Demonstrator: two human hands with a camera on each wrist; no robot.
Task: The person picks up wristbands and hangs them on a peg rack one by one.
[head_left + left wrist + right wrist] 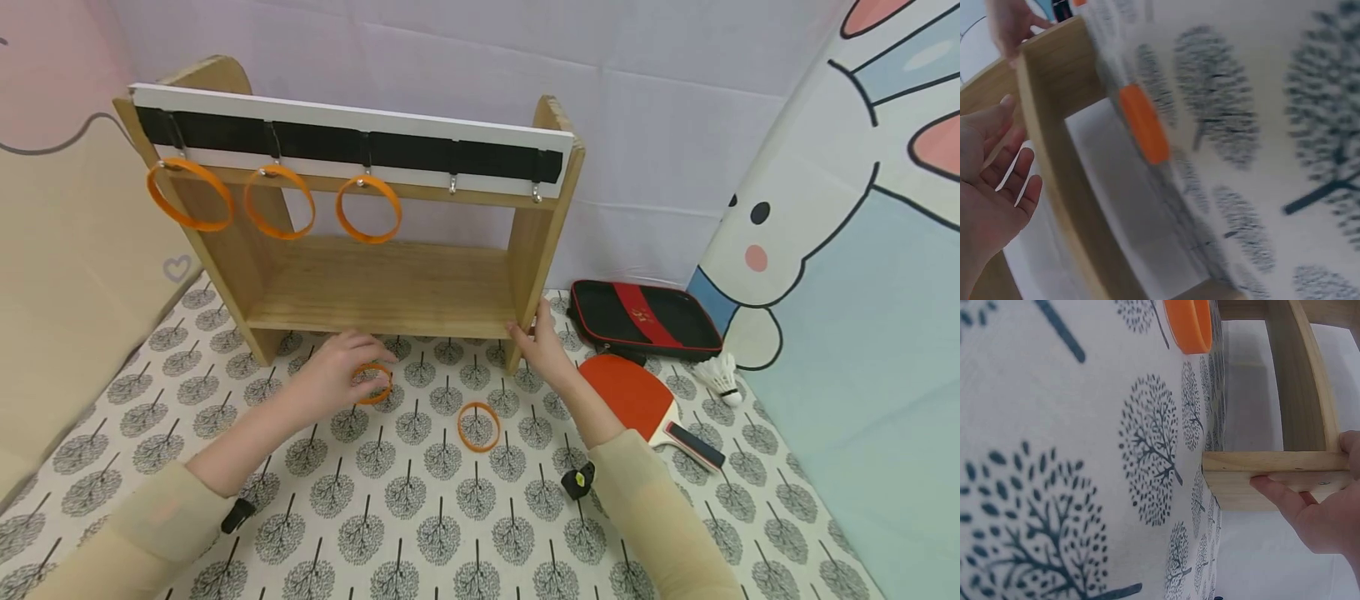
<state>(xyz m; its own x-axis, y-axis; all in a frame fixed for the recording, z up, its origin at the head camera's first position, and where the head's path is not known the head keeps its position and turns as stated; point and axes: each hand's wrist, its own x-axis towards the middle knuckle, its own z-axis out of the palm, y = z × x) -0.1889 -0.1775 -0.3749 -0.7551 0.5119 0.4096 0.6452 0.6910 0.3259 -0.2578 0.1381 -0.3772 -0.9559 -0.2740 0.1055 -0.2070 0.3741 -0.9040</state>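
Note:
A wooden rack (390, 287) stands on the patterned cloth, with hooks along its upper bar. Orange wristband-like rings (367, 210) hang from three of the hooks. My right hand (542, 346) grips the lower part of the rack's right side panel (1272, 461), thumb and fingers on either side of the wood. Below the shelf, my left hand (339, 372) hovers over an orange ring (382, 392) on the cloth, its fingers loosely bent and apart from the ring in the left wrist view. Another orange ring (478, 427) lies to the right of it.
On the right are a black and red case (645, 317), a red table tennis bat (626, 392) and a shuttlecock (720, 377). Two bare hooks (453, 185) are at the bar's right end. A small black object (577, 481) lies beside my right sleeve.

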